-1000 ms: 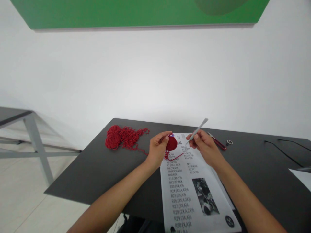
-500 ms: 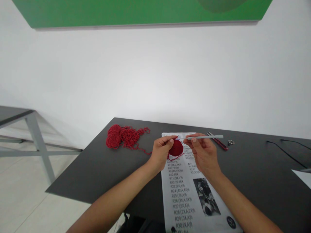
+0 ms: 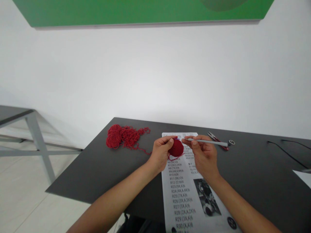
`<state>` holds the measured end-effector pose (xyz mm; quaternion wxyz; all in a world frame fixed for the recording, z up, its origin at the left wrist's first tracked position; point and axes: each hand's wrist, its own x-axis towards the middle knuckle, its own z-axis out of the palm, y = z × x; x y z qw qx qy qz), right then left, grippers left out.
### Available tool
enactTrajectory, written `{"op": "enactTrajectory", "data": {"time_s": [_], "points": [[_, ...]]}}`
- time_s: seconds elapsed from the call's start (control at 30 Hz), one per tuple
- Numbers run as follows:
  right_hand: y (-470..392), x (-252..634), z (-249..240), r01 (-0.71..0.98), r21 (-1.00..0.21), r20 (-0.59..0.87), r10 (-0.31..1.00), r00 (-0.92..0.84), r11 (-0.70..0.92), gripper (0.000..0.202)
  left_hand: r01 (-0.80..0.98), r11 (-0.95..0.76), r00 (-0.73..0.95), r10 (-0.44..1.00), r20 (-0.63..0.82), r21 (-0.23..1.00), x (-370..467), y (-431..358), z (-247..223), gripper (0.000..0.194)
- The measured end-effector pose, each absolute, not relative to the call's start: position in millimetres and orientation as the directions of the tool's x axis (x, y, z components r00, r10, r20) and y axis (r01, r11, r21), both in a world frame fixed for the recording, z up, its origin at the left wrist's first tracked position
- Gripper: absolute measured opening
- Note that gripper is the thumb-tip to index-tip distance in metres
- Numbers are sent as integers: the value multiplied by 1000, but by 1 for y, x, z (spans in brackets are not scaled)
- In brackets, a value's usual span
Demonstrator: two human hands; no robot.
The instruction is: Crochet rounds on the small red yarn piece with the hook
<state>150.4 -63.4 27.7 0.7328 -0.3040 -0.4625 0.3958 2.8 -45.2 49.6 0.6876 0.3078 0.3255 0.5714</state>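
My left hand (image 3: 160,151) pinches a round red crochet piece (image 3: 176,148) by its left and upper edge. A bit of blue or purple shows at the top of the piece. In my right hand (image 3: 203,153) is a crochet hook with a grey handle (image 3: 211,141), held like a pen and pointing left. Its tip is near my right fingertips, apart from the crochet piece. From the red yarn ball (image 3: 113,136), beside a loose tangle of yarn (image 3: 131,136), a strand runs to my left hand. Both hands are above a printed pattern sheet (image 3: 179,194).
Small scissors with red handles (image 3: 218,141) and a metal ring (image 3: 231,142) lie right of my right hand. Farther right are dark thin cables or glasses arms (image 3: 289,154) and a white paper (image 3: 303,178). The dark table (image 3: 97,174) stands against a white wall.
The hook has come away from the crochet piece toward the right, and its handle end now tilts lower. My left hand and the piece have barely moved.
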Motion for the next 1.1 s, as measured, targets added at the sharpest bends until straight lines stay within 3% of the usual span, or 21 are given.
{"op": "enactTrajectory", "data": {"time_s": [0.6, 1.1], "points": [[-63, 150, 30, -344, -808, 389, 871, 299, 479, 16, -561, 125, 156, 987, -44, 818, 1, -47, 50, 38], [-64, 149, 27, -298, -820, 410, 865, 291, 489, 16, -593, 157, 143, 986, -89, 790, 2, -46, 50, 37]]}}
